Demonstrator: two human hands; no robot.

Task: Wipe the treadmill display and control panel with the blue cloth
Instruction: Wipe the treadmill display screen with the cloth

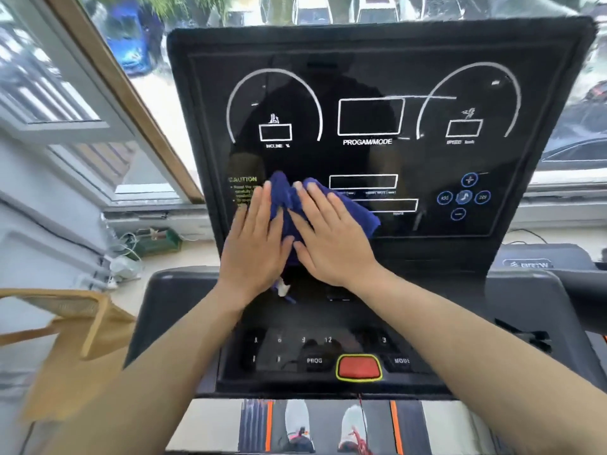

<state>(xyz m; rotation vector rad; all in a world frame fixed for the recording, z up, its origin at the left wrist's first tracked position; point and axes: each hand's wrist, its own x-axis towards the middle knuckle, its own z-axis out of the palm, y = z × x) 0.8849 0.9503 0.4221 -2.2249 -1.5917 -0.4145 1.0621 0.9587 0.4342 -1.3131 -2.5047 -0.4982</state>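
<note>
Head camera view, looking down at a treadmill console: both hands are lying flat, fingers spread wide, pressing a blue cloth (297, 211) against the lower left part of the black treadmill display (368, 77) in the middle of the frame. The left hand (254, 247) is covering the cloth's left side, beside a yellow caution label (241, 188); the right hand (331, 236) is covering its right side, with the cloth bunching up between and above the fingers. Neither hand is gripping; the palms are holding the cloth to the glass. Below the hands, the control panel (328, 349) is showing numbered keys and a red stop button (359, 367) at lower centre. At the bottom of the frame, two shoes (297, 425) are standing on the treadmill belt. A window is filling the upper left.
</note>
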